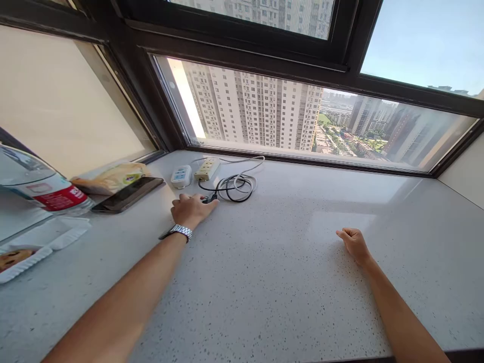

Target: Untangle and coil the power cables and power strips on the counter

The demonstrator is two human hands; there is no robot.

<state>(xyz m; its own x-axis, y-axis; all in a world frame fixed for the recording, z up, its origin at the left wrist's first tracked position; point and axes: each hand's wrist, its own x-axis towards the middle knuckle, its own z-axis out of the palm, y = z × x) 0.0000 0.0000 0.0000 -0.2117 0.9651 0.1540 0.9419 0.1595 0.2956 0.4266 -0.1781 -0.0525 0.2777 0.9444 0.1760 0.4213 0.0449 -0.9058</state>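
Note:
My left hand (189, 207), with a metal-band watch (181, 231) on its wrist, rests on the counter with its fingers closed round a black plug (210, 198). Part of the plug is covered by the fingers. Just beyond it lie a coiled black cable (236, 201) and a looped white cable (252, 182). A cream power strip (207, 169) sits behind my hand, with a small white adapter (181, 176) to its left. Far to the right, my right hand (354, 244) is curled into a fist on the counter, and nothing shows in it.
On the left stand a large water bottle (45, 184) with a red label and a white plastic tray (70, 233) holding cookies (15, 258). A dark phone (128, 194) lies by a yellowish package (113, 177). Dark-framed windows (264, 65) border the speckled counter (264, 282).

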